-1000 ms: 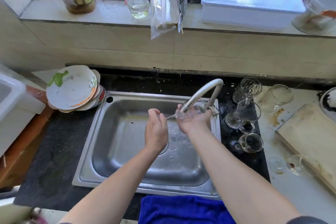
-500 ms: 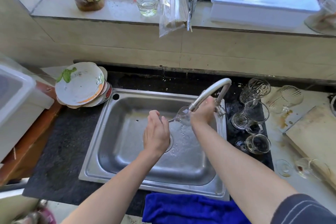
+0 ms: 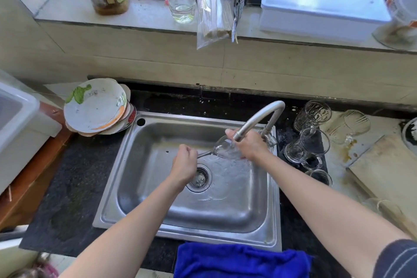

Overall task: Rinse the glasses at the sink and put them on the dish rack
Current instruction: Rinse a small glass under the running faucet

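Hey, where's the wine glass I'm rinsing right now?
Head view: the wine glass lies sideways over the sink, right of centre, just under the faucet spout. The left hand grips its stem and the right hand holds its bowl.

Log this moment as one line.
step: rinse | left hand: grips wine glass stem | right hand: holds bowl under faucet spout | pose: sideways over sink

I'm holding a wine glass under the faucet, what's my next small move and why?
Probably roll the stem in your left hand so the bowl turns: the wine glass lies sideways under the faucet, and your right hand covers only one side.
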